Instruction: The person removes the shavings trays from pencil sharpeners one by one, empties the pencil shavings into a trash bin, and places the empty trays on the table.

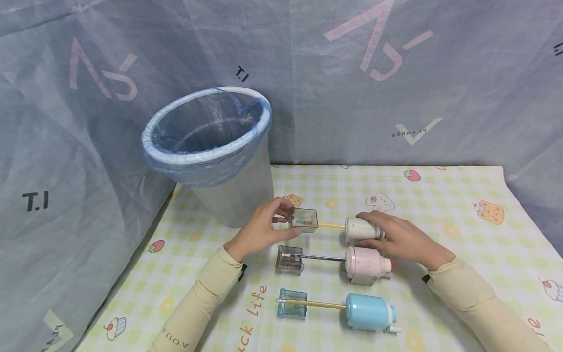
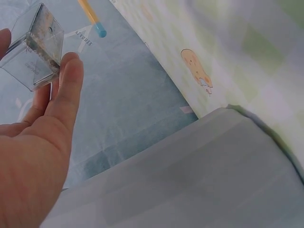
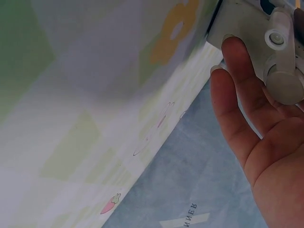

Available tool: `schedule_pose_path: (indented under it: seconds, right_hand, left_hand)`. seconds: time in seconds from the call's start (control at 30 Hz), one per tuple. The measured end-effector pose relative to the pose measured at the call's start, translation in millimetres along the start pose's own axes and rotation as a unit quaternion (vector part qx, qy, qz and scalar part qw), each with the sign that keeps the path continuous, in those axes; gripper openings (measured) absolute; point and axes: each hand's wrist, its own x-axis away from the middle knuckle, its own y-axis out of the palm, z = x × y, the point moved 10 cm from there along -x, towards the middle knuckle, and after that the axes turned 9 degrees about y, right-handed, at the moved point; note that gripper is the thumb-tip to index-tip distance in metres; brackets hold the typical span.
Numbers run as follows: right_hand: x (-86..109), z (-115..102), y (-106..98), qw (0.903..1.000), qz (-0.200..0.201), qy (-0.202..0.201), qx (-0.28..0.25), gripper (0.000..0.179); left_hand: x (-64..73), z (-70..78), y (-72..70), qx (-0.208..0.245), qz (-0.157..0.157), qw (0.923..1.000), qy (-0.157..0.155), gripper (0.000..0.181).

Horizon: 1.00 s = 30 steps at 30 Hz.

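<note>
My left hand (image 1: pixel 263 226) pinches a clear plastic shavings drawer (image 1: pixel 304 220) between thumb and fingers, raised above the table. In the left wrist view, dark bits lie inside this drawer (image 2: pixel 40 45). My right hand (image 1: pixel 402 238) grips a white pencil sharpener (image 1: pixel 358 228) around its crank end; a yellow pencil (image 1: pixel 332 225) sticks out of its left side. The right wrist view shows the white crank handle (image 3: pixel 285 61) near the palm. Closer to me are a pink sharpener (image 1: pixel 362 261) with a black pencil (image 1: pixel 323 257) and a blue sharpener (image 1: pixel 368 311) with a yellowish pencil (image 1: pixel 325 304).
A smoky drawer (image 1: pixel 289 261) and a blue drawer (image 1: pixel 292 305) lie under the pencils' left ends. At the back left stands a grey waste bin (image 1: pixel 246 195) lined with a blue bag (image 1: pixel 211 171). Grey cloth (image 1: pixel 352 122) hangs behind the checked tablecloth (image 1: pixel 462 244).
</note>
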Motion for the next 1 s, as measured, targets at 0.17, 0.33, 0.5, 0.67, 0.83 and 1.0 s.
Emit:
schedule_pose_path:
  seconds: [0.17,0.33,0.5,0.67,0.83,1.0]
  right_hand:
    - [0.7,-3,-2,0.9999,0.004,-0.013,-0.005,0.057]
    - [-0.8,-3,-3,0.9998,-0.002,-0.012,-0.014,0.057]
    - [-0.6,-3,-3,0.9998,-0.012,-0.007,-0.016,0.057]
    - [-0.6,-3,-3,0.9997,-0.019,-0.006,-0.018,0.057]
    - [0.0,-1,-1,0.9997,-0.02,-0.004,-0.016,0.059]
    - [0.7,-1,1,0.9997,-0.015,-0.008,-0.017,0.058]
  left_hand:
    - [0.6,5.4,-2.9,0.006,0.008,0.9999,0.007,0.047]
    - [1.4,13.4,-8.0,0.006,0.019,0.9996,0.019,0.045]
    - [2.4,22.5,-14.0,-0.001,0.029,0.9991,0.031,0.042]
    - [4.3,32.8,-22.3,-0.001,0.042,0.9984,0.038,0.045]
    - [6.2,44.1,-32.6,0.002,0.062,0.997,0.046,0.046]
    - [10.8,55.9,-47.5,-0.002,0.098,0.9935,0.057,0.045]
